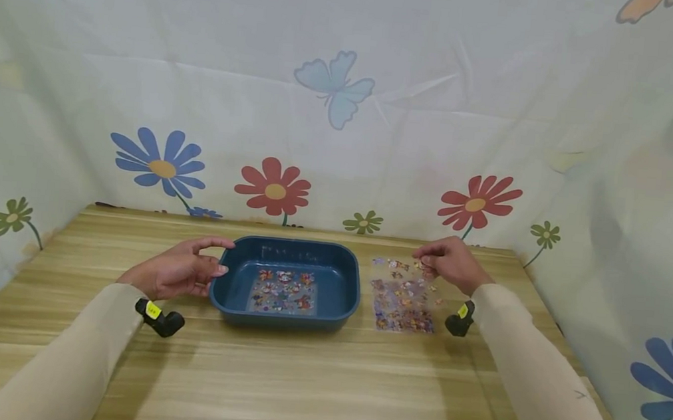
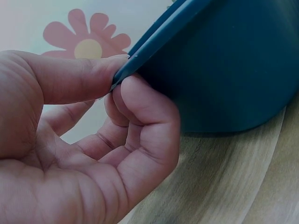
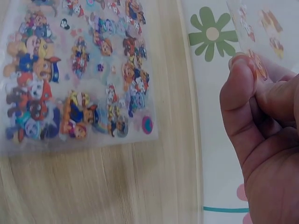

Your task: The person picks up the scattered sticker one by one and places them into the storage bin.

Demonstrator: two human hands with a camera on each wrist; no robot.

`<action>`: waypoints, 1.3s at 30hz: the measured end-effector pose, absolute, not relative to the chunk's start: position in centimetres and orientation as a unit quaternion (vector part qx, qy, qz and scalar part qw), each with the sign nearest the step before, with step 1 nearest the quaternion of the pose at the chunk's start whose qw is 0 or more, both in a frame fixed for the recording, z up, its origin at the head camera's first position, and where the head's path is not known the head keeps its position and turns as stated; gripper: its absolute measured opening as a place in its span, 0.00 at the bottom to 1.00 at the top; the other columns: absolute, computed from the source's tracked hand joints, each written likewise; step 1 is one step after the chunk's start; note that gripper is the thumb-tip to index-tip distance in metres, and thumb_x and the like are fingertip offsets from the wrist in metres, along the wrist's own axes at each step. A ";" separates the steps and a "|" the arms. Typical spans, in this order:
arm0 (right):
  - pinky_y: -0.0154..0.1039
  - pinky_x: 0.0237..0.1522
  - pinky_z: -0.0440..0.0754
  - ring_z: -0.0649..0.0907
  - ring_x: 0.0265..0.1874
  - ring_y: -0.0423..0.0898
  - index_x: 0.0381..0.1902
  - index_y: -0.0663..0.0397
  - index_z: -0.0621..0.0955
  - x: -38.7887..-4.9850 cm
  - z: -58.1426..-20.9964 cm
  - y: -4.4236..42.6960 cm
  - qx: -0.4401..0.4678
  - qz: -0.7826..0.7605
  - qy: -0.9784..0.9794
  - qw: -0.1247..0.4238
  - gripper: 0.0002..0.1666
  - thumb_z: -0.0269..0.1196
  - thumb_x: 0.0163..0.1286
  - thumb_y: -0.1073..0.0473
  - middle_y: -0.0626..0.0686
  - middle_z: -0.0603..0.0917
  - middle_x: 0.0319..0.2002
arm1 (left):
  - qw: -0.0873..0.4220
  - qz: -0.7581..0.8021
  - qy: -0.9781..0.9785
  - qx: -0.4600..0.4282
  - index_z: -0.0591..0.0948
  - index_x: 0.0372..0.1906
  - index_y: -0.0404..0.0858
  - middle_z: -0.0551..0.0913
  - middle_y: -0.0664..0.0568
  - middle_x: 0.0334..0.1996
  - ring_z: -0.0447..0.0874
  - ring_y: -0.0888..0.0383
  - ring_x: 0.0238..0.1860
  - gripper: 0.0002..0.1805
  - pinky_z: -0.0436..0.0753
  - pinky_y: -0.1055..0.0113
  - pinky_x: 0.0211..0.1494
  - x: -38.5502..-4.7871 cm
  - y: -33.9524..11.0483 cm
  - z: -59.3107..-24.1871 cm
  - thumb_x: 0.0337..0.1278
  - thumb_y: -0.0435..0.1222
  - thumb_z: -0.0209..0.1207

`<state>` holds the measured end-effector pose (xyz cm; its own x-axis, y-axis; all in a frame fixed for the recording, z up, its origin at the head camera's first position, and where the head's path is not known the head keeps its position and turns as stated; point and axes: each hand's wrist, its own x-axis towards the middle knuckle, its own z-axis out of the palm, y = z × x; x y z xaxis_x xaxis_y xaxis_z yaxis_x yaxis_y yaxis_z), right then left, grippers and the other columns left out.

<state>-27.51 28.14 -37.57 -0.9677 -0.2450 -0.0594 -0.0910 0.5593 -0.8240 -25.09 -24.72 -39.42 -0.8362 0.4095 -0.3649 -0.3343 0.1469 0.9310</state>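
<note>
My left hand (image 1: 177, 271) pinches the left rim of a blue basin (image 1: 282, 322); in the left wrist view the thumb and curled fingers of that hand (image 2: 98, 130) grip the basin's edge (image 2: 224, 70). Inside the basin lies a clear sticker sheet (image 1: 284, 293). Right of the basin, my right hand (image 1: 452, 263) pinches the corner of a clear sheet with a few stickers (image 1: 399, 265), held up off the table. Below it on the table are sticker sheets (image 1: 402, 309) with many small cartoon figures, which the right wrist view shows close beside the right hand (image 3: 266, 116).
The wood-grain table (image 1: 297, 387) reaches back to a pale curtain (image 1: 202, 91) printed with flowers and a butterfly. Curtain also hangs at both sides. A black camera is strapped at each wrist.
</note>
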 end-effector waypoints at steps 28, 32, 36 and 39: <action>0.37 0.38 0.88 0.85 0.31 0.45 0.57 0.71 0.84 -28.0 -37.1 24.8 -0.108 -0.475 0.868 0.093 0.16 0.55 0.80 0.69 0.61 0.88 0.41 | 0.287 0.655 0.698 0.024 0.56 0.80 0.46 0.78 0.53 0.34 0.83 0.57 0.30 0.37 0.88 0.61 0.43 -25.2 -24.6 -39.4 0.74 0.32 0.59; 0.37 0.38 0.89 0.86 0.32 0.44 0.57 0.72 0.83 -28.0 -37.1 24.1 -0.111 -0.480 0.865 0.099 0.16 0.55 0.80 0.69 0.67 0.87 0.48 | 0.284 0.655 0.699 0.028 0.56 0.80 0.45 0.77 0.54 0.32 0.82 0.58 0.28 0.37 0.88 0.62 0.41 -25.3 -24.5 -39.4 0.74 0.33 0.60; 0.38 0.39 0.89 0.87 0.33 0.43 0.58 0.72 0.83 -28.0 -37.0 23.3 -0.118 -0.478 0.865 0.099 0.17 0.54 0.79 0.69 0.70 0.86 0.53 | 0.283 0.653 0.702 0.033 0.56 0.80 0.44 0.77 0.55 0.30 0.81 0.58 0.27 0.38 0.87 0.62 0.40 -25.2 -24.6 -39.5 0.73 0.33 0.61; 0.38 0.40 0.90 0.87 0.33 0.43 0.58 0.72 0.83 -28.1 -36.8 22.6 -0.123 -0.481 0.862 0.103 0.17 0.53 0.79 0.70 0.71 0.85 0.55 | 0.282 0.653 0.703 0.033 0.56 0.80 0.44 0.77 0.55 0.30 0.82 0.58 0.28 0.38 0.87 0.62 0.40 -25.2 -24.7 -39.6 0.73 0.33 0.61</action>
<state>-28.12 22.65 -36.82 -0.9482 -0.3119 -0.0599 -0.1130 0.5075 -0.8542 -25.15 -24.74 -39.58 -0.8393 0.4137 -0.3526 -0.3210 0.1463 0.9357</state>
